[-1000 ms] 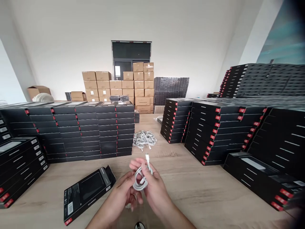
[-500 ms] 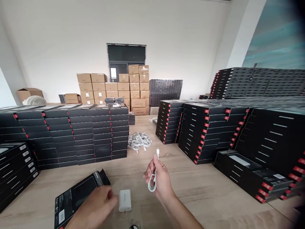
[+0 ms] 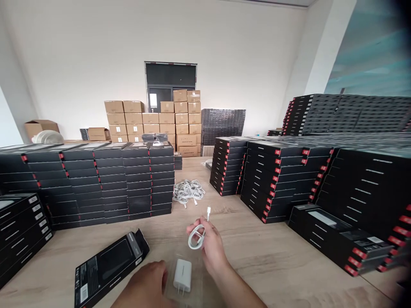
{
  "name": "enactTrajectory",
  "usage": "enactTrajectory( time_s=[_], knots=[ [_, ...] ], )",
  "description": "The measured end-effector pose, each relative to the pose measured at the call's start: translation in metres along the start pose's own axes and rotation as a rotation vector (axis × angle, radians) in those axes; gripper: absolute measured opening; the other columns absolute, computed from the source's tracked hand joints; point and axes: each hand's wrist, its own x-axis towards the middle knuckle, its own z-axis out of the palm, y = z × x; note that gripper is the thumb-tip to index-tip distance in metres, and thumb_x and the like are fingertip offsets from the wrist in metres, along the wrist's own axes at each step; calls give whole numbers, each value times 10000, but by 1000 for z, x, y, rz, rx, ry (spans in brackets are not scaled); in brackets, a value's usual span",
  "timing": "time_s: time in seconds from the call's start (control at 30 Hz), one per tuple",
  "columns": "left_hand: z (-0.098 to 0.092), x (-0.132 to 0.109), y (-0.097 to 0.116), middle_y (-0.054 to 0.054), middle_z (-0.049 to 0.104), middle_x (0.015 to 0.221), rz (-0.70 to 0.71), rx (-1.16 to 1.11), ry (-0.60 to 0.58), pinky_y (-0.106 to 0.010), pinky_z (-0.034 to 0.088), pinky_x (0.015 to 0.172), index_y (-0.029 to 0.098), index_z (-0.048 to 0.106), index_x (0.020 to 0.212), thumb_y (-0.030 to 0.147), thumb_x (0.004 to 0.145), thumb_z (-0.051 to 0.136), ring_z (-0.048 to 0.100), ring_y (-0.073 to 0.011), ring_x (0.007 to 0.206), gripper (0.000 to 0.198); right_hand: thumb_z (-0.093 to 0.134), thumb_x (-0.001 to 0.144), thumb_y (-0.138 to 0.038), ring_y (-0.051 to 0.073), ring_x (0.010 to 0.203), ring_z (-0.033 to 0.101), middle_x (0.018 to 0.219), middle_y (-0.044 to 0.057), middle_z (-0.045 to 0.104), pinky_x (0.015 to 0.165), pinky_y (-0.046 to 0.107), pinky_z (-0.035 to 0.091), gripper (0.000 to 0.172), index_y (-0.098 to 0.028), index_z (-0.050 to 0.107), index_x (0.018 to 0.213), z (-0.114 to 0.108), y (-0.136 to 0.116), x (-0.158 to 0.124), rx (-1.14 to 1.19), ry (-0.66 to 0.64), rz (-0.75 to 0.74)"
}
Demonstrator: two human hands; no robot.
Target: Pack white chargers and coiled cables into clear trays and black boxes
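A looped white charging cable (image 3: 194,238) is pinched in my right hand (image 3: 212,244), its plug end pointing up past the fingertips. To the left, a white wall charger (image 3: 183,275) with two metal prongs sits in what looks like a clear plastic tray (image 3: 197,295), faint against the wood. My left hand (image 3: 149,280), slightly blurred, is curled at the tray's left edge and seems to grip it; its fingertips are partly hidden. Beside that hand lies a black product box (image 3: 109,267) with its end flap open.
A tangle of white cables (image 3: 189,191) lies farther back on the wooden table (image 3: 257,265). Black boxes stand in tall stacks on the left (image 3: 105,184) and on the right (image 3: 272,179). Brown cartons (image 3: 159,124) are piled by the back wall.
The charger and the clear tray have shifted right and tilted. My left hand has moved right to the tray's edge. My right hand has moved slightly left with the cable, turning its loop into view.
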Motion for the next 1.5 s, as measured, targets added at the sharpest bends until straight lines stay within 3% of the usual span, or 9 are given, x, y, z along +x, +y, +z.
enactTrajectory(
  time_s=[0.1,0.2,0.4,0.57,0.8,1.07,1.23,1.4,1.5],
  knots=[
    [4,3,6,20,537,630,38,121,13,-276,293,576,227,483,597,184,564,583,489,-173,621,114,606,748,-484,220,576,660,596,48,710,528,291,458,291,-201,588,681,-1,3,2,-66,39,-42],
    [10,9,8,26,521,635,60,-91,29,-269,353,590,218,487,682,189,662,503,517,-160,632,39,545,766,-442,223,590,655,595,37,709,511,289,446,240,-217,571,686,-5,0,8,-79,84,-67],
    [33,25,4,-11,563,860,-135,-855,178,-262,471,462,247,302,1329,295,682,563,615,-215,764,700,488,782,-418,222,598,628,633,39,719,515,295,426,232,-223,568,685,-9,-11,10,-110,86,-108],
    [36,30,13,-32,556,958,-70,-1197,361,-314,556,690,238,454,1190,250,627,675,601,-250,1023,605,433,824,-421,234,750,626,794,54,744,662,311,447,279,-225,584,693,-4,-16,0,-288,61,-265],
    [42,29,25,-24,563,988,12,-1217,511,-344,569,694,271,450,1151,277,612,749,616,-257,1024,616,382,901,-487,242,824,647,838,67,744,764,320,458,379,-217,590,736,2,-14,-9,-311,7,-358],
    [46,29,31,-111,644,1210,96,-1720,158,-526,485,914,246,557,1080,170,574,795,618,-359,1105,564,372,966,-430,242,1167,558,1216,82,655,990,360,415,377,-218,665,861,1,8,-9,-544,-145,-627],
    [34,26,27,-84,683,1168,78,-1710,240,-403,536,839,221,625,1016,180,650,796,669,-275,1008,405,377,975,-365,247,1392,309,1474,39,443,1141,460,264,387,-279,581,1292,2,14,-6,-863,-336,-764],
    [16,25,22,-84,695,1141,39,-1629,320,-344,562,768,203,619,1022,174,645,812,695,-230,918,424,390,960,-447,248,1434,226,1547,10,323,1168,484,179,491,-320,399,1434,-1,18,-4,-766,-553,-515],
    [10,24,23,-89,702,1137,42,-1607,286,-394,565,805,199,622,1025,173,626,819,694,-260,946,446,366,943,-535,273,1312,447,1415,77,520,1091,475,325,541,-279,445,1414,-5,13,0,-471,-573,-228]
  ],
)
